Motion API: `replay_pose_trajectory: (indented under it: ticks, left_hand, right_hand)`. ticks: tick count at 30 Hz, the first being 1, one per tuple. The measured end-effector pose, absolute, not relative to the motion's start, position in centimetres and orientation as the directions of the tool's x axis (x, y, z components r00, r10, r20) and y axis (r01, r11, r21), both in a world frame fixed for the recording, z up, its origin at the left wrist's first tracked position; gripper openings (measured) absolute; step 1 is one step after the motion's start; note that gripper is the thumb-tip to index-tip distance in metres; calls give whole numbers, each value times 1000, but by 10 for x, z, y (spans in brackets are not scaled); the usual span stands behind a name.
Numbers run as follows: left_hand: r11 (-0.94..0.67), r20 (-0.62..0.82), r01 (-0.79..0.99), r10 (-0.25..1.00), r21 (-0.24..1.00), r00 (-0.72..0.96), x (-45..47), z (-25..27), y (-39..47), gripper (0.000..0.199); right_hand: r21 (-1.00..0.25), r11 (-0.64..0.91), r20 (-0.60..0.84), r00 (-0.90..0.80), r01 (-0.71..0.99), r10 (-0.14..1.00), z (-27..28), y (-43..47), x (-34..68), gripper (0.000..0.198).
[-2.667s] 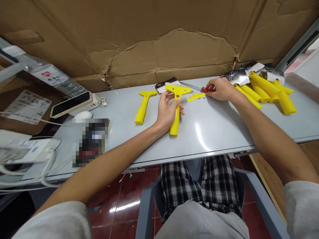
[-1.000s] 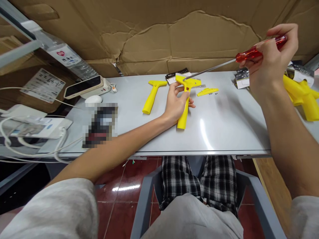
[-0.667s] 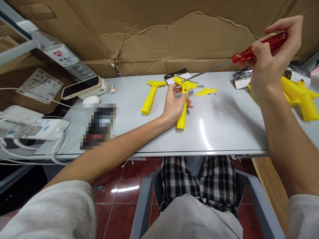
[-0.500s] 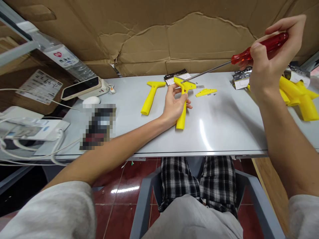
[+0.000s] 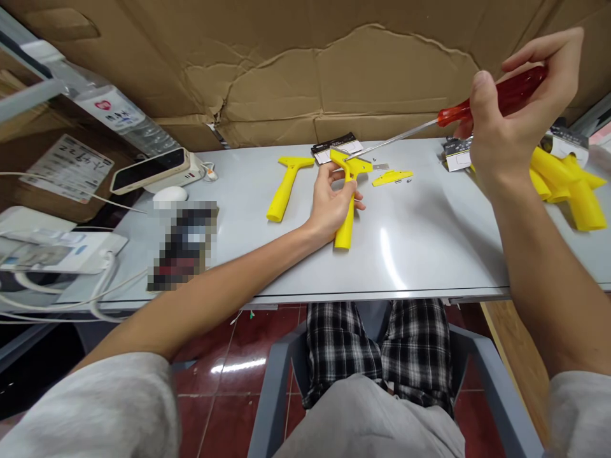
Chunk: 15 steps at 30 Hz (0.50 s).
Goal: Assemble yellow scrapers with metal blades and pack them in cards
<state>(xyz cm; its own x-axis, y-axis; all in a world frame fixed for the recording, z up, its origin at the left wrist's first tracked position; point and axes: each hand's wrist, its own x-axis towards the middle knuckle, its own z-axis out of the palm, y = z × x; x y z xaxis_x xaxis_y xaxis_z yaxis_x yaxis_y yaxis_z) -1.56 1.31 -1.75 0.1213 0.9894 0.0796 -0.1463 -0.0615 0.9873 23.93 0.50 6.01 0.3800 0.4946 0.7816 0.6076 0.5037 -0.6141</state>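
Note:
My left hand [image 5: 331,200] is wrapped round the neck of a yellow scraper [image 5: 344,235] on the table, its T-shaped head pointing away from me. In my right hand [image 5: 508,130] is a screwdriver with a red handle [image 5: 458,113]. Its long shaft slopes down to the left, and the tip meets the left part of the scraper's head; the screw there is too small to make out. Just right of the head lie a small metal blade [image 5: 380,166], a loose yellow cover plate [image 5: 392,177] and several tiny screws [image 5: 408,181]. Another yellow scraper [image 5: 283,194] rests to the left.
Black-and-white packaging [image 5: 338,146] lies behind the held scraper. Several yellow scrapers [image 5: 586,203] are piled at the right. On the left are a phone [image 5: 150,170], a white mouse [image 5: 170,194], a power strip [image 5: 81,251] with cables and a plastic bottle [image 5: 114,108]. Cardboard [image 5: 281,76] lines the back.
The whole view has shifted slightly. My right thumb has lifted a little on the screwdriver's handle. The tip stays on the scraper's head, and my left hand keeps its hold.

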Motion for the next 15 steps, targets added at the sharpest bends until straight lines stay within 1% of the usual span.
replay_pose_trajectory:
  ticks: [1, 2, 5, 7, 10, 12, 14, 15]
  left_hand:
    - [-62, 80, -146, 989, 987, 121, -16, -17, 13, 32]
    - [-62, 80, -146, 989, 987, 122, -16, -17, 13, 31]
    - [-70, 89, -148, 988, 987, 126, -17, -18, 13, 30]
    - [-76, 95, -150, 988, 986, 125, -17, -18, 13, 31]
    - [-78, 96, -151, 988, 986, 118, -16, -18, 13, 31]
    - [-78, 95, -143, 989, 987, 113, -16, -17, 13, 30]
    - [-84, 100, -134, 988, 987, 117, -16, -17, 13, 30]
    - [-88, 105, -133, 987, 987, 121, -16, -17, 14, 31]
  right_hand:
    - [-550, 510, 831, 372, 662, 414, 60, 6, 239, 38]
    - [-515, 520, 855, 359, 682, 375, 59, 7, 238, 38]
    - [-484, 562, 874, 340, 670, 348, 58, 7, 234, 38]
    - [-527, 541, 846, 346, 656, 405, 59, 4, 231, 36]
    - [-645, 456, 749, 388, 613, 537, 60, -3, 229, 39]
    - [-647, 460, 746, 384, 608, 544, 60, -4, 231, 38]
    - [-618, 498, 778, 383, 608, 498, 60, -2, 235, 38]
    - [-641, 504, 759, 384, 579, 525, 60, 1, 239, 39]
